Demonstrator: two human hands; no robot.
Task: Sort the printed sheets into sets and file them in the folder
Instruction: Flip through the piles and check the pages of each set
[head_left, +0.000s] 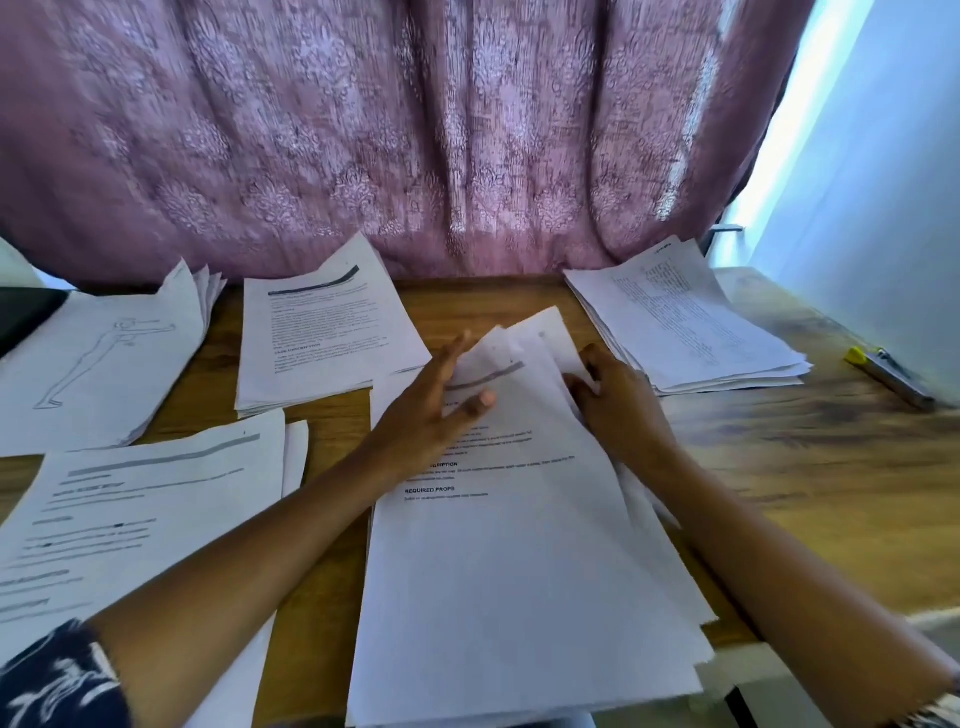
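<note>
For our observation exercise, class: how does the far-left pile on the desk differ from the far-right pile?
The far-left pile is topped by a line drawing of a figure; the far-right pile by dense small print. The far-left pile fans out at its far corner; the far-right pile looks thicker and more squared. Both are white printed sheets lying on the wooden desk.

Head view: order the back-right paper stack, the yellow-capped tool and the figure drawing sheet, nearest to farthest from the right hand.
1. The back-right paper stack, just beyond the right hand gripping the centre sheets.
2. The yellow-capped tool, far right.
3. The figure drawing sheet, far left.
</note>
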